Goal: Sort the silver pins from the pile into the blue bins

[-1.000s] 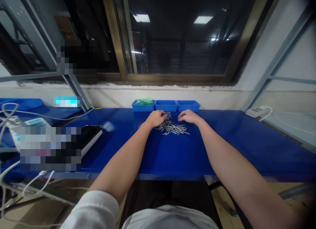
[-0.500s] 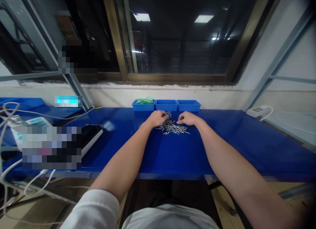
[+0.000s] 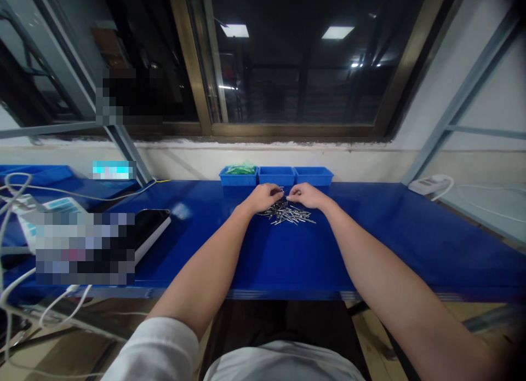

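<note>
A loose heap of thin, shiny metal pins point(image 3: 292, 214) lies on the blue tabletop point(image 3: 287, 260), pointing in many directions. At the heap's far left edge, my left hand point(image 3: 265, 197) has its fingers curled in, thumb against fingertips. My right hand point(image 3: 306, 195) is over the far right of the heap, also pinched, its fingertips close to those of the left. Whatever lies between the fingertips is too small to make out. A few pins show in the narrow gap between the hands.
Behind the hands stand three blue bins: the left bin point(image 3: 239, 179) holds green plastic bags point(image 3: 242, 168), beside a middle bin point(image 3: 276, 176) and right bin point(image 3: 314, 176). A dark-screened device point(image 3: 152, 219) and white cables point(image 3: 78, 285) are at left; a white handheld device point(image 3: 429, 184) lies at right.
My right hand has moved left, closer to my left hand and over the far side of the heap. The left hand has barely shifted.
</note>
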